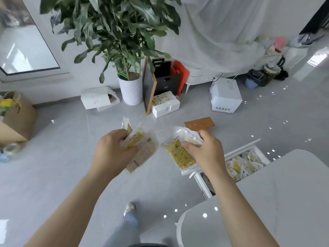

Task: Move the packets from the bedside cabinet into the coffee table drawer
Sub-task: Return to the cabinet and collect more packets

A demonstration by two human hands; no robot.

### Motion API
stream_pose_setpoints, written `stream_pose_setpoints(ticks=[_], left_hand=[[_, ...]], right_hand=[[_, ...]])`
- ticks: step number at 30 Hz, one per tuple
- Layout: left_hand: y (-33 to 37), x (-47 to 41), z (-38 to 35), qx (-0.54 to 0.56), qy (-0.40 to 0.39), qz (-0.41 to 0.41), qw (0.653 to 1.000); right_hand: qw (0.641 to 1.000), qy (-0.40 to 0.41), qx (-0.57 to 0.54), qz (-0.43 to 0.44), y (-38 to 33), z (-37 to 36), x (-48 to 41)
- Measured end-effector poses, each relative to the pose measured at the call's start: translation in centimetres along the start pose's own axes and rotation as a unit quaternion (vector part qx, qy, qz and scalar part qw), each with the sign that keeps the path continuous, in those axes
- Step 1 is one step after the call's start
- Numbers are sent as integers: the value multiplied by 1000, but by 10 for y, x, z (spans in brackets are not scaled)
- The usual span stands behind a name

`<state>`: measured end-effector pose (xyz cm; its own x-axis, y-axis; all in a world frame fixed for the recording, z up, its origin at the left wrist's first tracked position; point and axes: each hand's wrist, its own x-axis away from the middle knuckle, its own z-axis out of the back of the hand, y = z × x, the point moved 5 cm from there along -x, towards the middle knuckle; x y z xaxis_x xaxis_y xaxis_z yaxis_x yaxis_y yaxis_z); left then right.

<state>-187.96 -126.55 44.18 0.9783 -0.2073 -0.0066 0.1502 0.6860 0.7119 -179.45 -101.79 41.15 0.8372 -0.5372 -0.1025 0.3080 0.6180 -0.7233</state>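
both hands (114,150) (204,150) clutch packets (142,148) (179,154) above floor, beside open drawer (245,159)

The packets (179,154) in both hands look like thin glossy plastic film, part clear and part printed yellow. Below the hands, the floor (58,157) is smooth, glossy grey tile, and the table (277,202) under the right forearm has a smooth white sheen. Beyond the fingers, a board (199,123) looks like matt brown wood.
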Motion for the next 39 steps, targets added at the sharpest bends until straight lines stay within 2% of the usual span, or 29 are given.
stream_pose_setpoints(ticks=[7,15,30,39], left_hand=[[-10,-107,-3,-5,-96,-53,994],[8,-171,-70,-11,-199,-91,976],[143,-271,-227,-69,-306,-209,926],[206,-309,-325,-99,-412,-277,862]], right_hand=[[994,51,14,-95,-1,-30,-37],[973,82,26,-213,37,-28,-53],[932,148,-24,-329,146,32,-149],[869,217,-49,-442,206,55,-161]])
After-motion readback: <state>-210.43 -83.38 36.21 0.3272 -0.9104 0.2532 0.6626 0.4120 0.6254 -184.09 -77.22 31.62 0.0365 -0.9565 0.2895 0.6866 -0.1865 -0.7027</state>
